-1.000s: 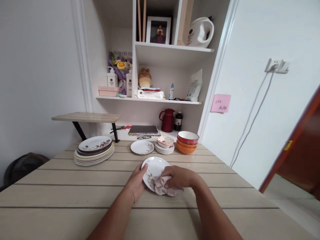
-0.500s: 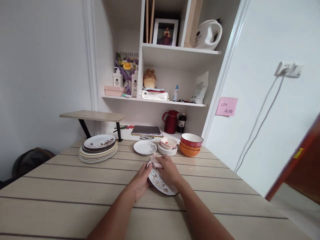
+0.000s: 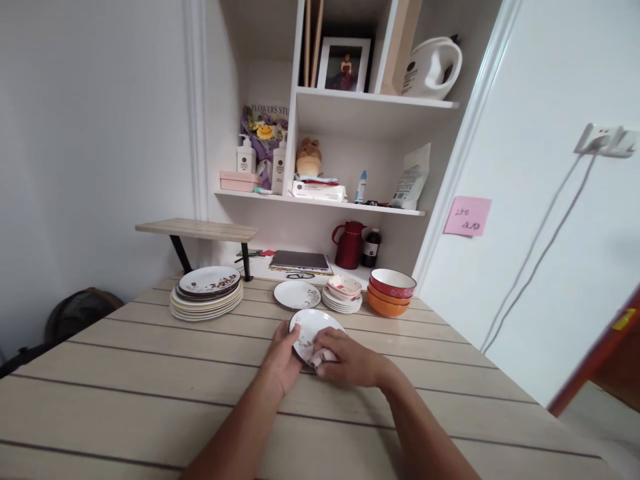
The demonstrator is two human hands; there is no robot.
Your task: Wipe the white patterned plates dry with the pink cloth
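A white plate (image 3: 311, 325) with a floral print and dark rim is tilted above the wooden table (image 3: 200, 393). My left hand (image 3: 284, 357) grips its left edge, thumb on the face and fingers underneath. Bunched in my right hand (image 3: 345, 358) is a pale pink cloth (image 3: 323, 358), pressed onto the plate's lower face. Just beyond lies another floral plate (image 3: 297, 295) on the table. My right hand hides part of the plate's print and right side.
Stacked plates (image 3: 207, 293) stand at the left by a small raised shelf (image 3: 200, 229). Small plates (image 3: 343, 303) carry little bowls (image 3: 344, 287); stacked bowls (image 3: 390, 293) stand to their right. Behind are a laptop (image 3: 300, 259), glasses (image 3: 300, 276), a red jug (image 3: 349, 245) and a dark bottle (image 3: 371, 247).
My right hand has moved the cloth from the plate's upper edge down to its lower part. The plate's tilt has changed in my left hand. The whole view has shifted slightly.
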